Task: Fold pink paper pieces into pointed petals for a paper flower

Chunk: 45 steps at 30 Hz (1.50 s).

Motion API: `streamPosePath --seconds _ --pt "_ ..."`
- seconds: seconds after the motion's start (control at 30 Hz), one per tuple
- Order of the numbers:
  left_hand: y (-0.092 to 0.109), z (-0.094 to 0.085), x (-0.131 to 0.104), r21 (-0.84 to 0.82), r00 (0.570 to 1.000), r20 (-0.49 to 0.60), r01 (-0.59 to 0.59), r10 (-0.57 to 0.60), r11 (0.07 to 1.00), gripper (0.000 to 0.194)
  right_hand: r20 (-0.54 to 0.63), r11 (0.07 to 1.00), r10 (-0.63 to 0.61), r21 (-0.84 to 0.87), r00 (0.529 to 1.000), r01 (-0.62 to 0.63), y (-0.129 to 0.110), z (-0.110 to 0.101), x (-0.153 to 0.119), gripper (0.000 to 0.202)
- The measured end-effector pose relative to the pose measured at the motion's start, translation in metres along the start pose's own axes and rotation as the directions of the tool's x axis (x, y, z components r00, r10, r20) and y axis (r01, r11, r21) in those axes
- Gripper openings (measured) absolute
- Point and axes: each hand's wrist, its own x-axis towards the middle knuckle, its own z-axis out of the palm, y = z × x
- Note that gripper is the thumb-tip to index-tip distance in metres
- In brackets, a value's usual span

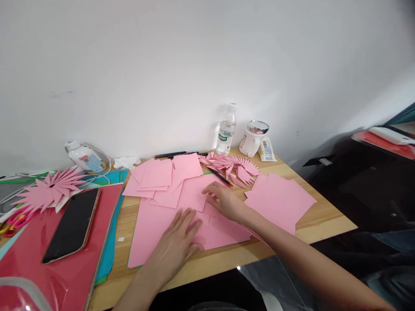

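Seemingly, you were positioning a smaller pink sheet (192, 194) atop larger pink paper (151, 235) on the worktop (335, 221), left hand (181, 235) spread flat, right hand (224, 201) curled at its edge, whether pinching I couldn't tell, the next move likely needing light fingertips, while the bottle (228, 126) bore a green label partly reading "stbon".

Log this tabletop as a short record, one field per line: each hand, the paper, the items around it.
Left hand: the left hand lies spread on a large pink sheet
Right hand: the right hand is curled at the smaller pink pieces; grip unclear
Right side: pink paper stack
Beyond right hand: black pen, folded pink pieces
Back: clear bottle, white mug
Left side: phone on a red sheet, pleated pink wheel
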Motion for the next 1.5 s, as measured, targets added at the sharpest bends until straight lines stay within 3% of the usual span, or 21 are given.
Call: streamPosePath --seconds 0.1,0.27,0.4,0.5,0.63,0.87,1.03,1.17,1.3,1.4,1.5 --pt "-0.011 -0.009 0.002 -0.106 0.999 0.039 -0.03 0.034 0.994 0.041 0.062 0.995 0.063 -0.086 0.996 -0.058 0.0 0.004 0.008 0.021" --pt "-0.019 -0.009 0.006 -0.203 0.999 -0.032 -0.049 0.043 0.978 0.034 0.156 0.984 0.12 -0.15 0.98 -0.097 -0.004 0.003 0.01 0.021" --pt "-0.019 -0.008 0.012 -0.264 0.996 -0.072 -0.067 0.05 0.962 0.021 0.234 0.987 0.114 -0.134 0.966 -0.084 -0.009 0.001 0.005 0.01" --pt "-0.021 -0.007 0.014 -0.306 0.994 -0.106 -0.063 0.032 0.95 0.021 0.182 0.988 -0.011 -0.147 0.983 0.038 -0.007 0.007 -0.004 0.015" --pt "-0.024 0.0 0.013 -0.353 0.994 -0.11 -0.031 -0.008 0.935 0.022 0.022 0.985 -0.131 -0.109 0.991 0.133 0.003 0.021 -0.019 0.028" --pt "-0.025 0.006 0.013 -0.325 0.98 -0.198 -0.074 0.008 0.943 0.022 -0.171 0.951 -0.301 0.022 0.938 0.309 0.007 0.039 -0.027 0.022" --pt "-0.023 0.005 0.015 -0.282 0.98 -0.198 -0.067 0.01 0.957 0.023 -0.157 0.91 -0.411 -0.016 0.898 0.413 0.005 0.041 -0.029 0.021" --pt "-0.019 0.005 0.015 -0.177 0.979 -0.204 -0.053 0.016 0.983 0.021 -0.08 0.887 -0.462 -0.036 0.883 0.461 0.008 0.037 -0.032 0.026" --pt "-0.019 0.006 0.013 -0.099 0.978 -0.208 -0.024 0.003 0.995 0.021 -0.021 0.888 -0.456 -0.075 0.89 0.454 0.009 0.031 -0.035 0.035" --pt "-0.021 0.006 0.012 -0.066 0.981 -0.188 -0.065 0.052 0.996 0.023 -0.018 0.886 -0.457 -0.099 0.889 0.453 0.007 0.029 -0.037 0.036" --pt "-0.021 0.007 0.01 -0.056 0.987 -0.16 -0.04 0.03 0.998 0.023 -0.044 0.885 -0.463 -0.077 0.885 0.459 0.005 0.028 -0.042 0.035"
